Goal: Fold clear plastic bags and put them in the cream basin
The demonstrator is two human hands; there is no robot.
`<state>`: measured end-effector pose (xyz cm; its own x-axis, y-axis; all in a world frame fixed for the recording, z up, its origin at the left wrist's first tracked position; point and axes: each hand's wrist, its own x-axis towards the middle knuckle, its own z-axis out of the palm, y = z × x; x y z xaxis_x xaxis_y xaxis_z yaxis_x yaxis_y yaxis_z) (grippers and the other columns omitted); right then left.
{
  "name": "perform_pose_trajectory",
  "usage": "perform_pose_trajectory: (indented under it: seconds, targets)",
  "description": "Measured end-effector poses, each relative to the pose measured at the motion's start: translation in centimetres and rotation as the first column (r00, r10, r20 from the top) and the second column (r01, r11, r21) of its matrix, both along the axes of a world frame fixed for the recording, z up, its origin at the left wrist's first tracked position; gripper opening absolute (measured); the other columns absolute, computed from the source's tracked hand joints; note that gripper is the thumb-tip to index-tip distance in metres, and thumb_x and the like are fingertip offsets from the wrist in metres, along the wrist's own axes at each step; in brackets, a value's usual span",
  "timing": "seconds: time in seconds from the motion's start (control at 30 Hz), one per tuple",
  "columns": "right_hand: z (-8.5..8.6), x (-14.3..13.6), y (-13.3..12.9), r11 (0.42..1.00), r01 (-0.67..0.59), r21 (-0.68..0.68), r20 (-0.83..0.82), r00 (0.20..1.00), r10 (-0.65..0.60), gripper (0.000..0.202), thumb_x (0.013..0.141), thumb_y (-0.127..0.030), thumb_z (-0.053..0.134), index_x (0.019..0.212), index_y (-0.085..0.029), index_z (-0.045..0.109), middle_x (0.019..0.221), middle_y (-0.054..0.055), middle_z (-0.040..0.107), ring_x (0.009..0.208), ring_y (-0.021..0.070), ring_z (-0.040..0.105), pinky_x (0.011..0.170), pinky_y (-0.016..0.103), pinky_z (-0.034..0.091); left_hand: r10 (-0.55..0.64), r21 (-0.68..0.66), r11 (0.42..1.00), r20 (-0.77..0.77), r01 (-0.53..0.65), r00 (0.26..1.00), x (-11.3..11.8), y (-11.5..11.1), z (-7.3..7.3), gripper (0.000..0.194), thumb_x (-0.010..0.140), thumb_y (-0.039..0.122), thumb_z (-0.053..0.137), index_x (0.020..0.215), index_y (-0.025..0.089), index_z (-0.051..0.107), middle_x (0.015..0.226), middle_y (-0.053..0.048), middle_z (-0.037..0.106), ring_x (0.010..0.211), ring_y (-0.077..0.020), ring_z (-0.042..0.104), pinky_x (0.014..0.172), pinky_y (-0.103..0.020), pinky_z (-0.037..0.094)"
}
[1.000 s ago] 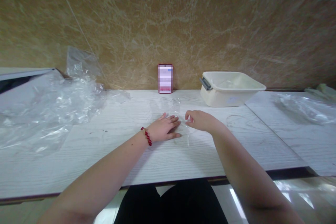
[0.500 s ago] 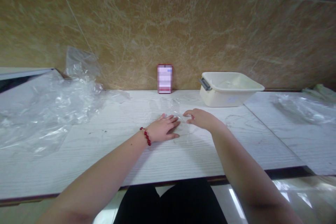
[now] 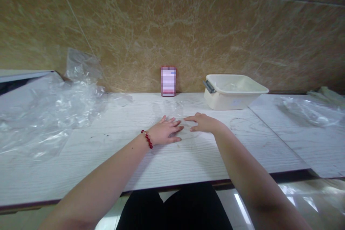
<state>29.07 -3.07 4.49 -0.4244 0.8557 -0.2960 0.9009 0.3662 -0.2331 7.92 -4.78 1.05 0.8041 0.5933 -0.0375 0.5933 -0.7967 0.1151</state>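
A clear plastic bag [image 3: 172, 107] lies on the white wood-grain table [image 3: 113, 161] in front of me, its edges hard to make out. My left hand [image 3: 165, 131], with a red bead bracelet [image 3: 148, 140] at the wrist, rests flat on the bag with its fingers spread. Just to the right, my right hand [image 3: 203, 122] touches or hovers over the bag, index finger stretched toward my left fingertips and thumb apart. Nothing is visibly gripped in either hand.
A phone [image 3: 168, 82] leans upright against the brown marbled wall [image 3: 172, 25]. To its right stands a cream plastic bin [image 3: 229, 102] with a grey handle clip. Crumpled clear plastic bags [image 3: 78, 100] cover the left side. More clear plastic [image 3: 312, 111] lies far right.
My right index finger has straightened and moved slightly left, toward my left hand. My left hand stays flat on the bag. The view has shifted slightly.
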Motion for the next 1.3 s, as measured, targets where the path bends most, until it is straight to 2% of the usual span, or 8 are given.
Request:
perform_pose_trajectory:
  seconds: [0.47, 0.8, 1.1, 1.23, 1.3]
  targets:
    - [0.1, 0.3, 0.0, 0.999, -0.021, -0.049, 0.028, 0.999, 0.022, 0.061, 0.067, -0.039, 0.057, 0.124, -0.038, 0.034, 0.106, 0.007, 0.046, 0.096, 0.0232, 0.048, 0.082, 0.033, 0.035, -0.056, -0.103, 0.993, -0.047, 0.051, 0.997, -1.0, 0.4, 0.3, 0.082, 0.064, 0.065, 0.042, 0.131, 0.025, 0.017, 0.139, -0.011, 0.012, 0.126, -0.032, 0.009, 0.095, -0.055, 0.003]
    - [0.3, 0.4, -0.2, 0.998, -0.014, -0.065, 0.022, 1.0, 0.015, 0.061, 0.067, -0.039, 0.057, 0.124, -0.038, 0.034, 0.108, 0.006, 0.045, 0.097, 0.0231, 0.048, 0.082, 0.033, 0.035, -0.085, -0.149, 0.986, -0.025, 0.081, 0.996, -1.3, 0.6, 0.5, 0.096, 0.053, 0.064, 0.055, 0.132, 0.025, 0.016, 0.139, -0.013, 0.009, 0.126, -0.0342, 0.006, 0.095, -0.056, 0.001]
    - [0.3, 0.5, 0.0, 0.995, -0.026, -0.095, 0.007, 1.0, 0.027, 0.064, 0.065, -0.039, 0.059, 0.124, -0.037, 0.034, 0.11, 0.006, 0.045, 0.096, 0.0223, 0.048, 0.083, 0.033, 0.034, -0.052, -0.113, 0.992, -0.049, 0.046, 0.997, -2.0, 0.6, 1.1, 0.096, 0.052, 0.065, 0.055, 0.131, 0.026, 0.019, 0.139, -0.013, 0.012, 0.126, -0.0324, 0.004, 0.096, -0.054, 0.0]
    - [0.2, 1.0, 0.3, 0.993, -0.058, -0.105, -0.023, 0.998, 0.056, 0.079, 0.058, -0.044, 0.064, 0.127, -0.033, 0.03, 0.109, 0.007, 0.046, 0.095, 0.0224, 0.048, 0.081, 0.032, 0.035, -0.033, -0.084, 0.996, -0.003, 0.032, 0.999, -2.6, 0.7, 1.6, 0.093, 0.052, 0.065, 0.055, 0.13, 0.027, 0.02, 0.139, -0.01, 0.014, 0.127, -0.0303, 0.005, 0.097, -0.053, 0.003]
    - [0.1, 1.4, 0.5, 0.995, -0.057, -0.085, -0.047, 0.997, 0.053, 0.078, 0.059, -0.045, 0.063, 0.128, -0.03, 0.03, 0.106, 0.008, 0.048, 0.092, 0.0211, 0.05, 0.079, 0.03, 0.036, 0.024, -0.041, 0.999, 0.04, -0.022, 0.999, -3.2, 1.0, 1.8, 0.085, 0.059, 0.064, 0.051, 0.129, 0.025, 0.025, 0.138, -0.01, 0.02, 0.127, -0.0279, 0.009, 0.099, -0.05, 0.006]
